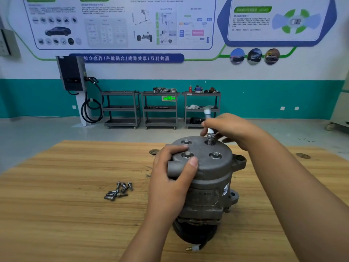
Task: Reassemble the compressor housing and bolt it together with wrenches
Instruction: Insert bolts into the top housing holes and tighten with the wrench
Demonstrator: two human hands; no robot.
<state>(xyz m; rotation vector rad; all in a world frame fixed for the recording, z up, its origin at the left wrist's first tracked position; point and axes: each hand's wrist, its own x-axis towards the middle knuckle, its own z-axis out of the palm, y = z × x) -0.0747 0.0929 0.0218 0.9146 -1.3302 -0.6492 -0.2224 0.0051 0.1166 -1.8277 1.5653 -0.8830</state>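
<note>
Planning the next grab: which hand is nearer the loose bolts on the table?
Left. The left hand grips the compressor right of the loose bolts; the right hand holds a tool farther back.

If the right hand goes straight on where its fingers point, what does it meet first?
The right hand already pinches the tool; past it, the way looks free above the cover, though depth is unclear.

The wall (245, 72) is white above a teal lower band and carries posters (120, 21). Three grey shelf carts (160, 108) and a charging unit (72, 72) stand on the grey floor (37, 129).
</note>
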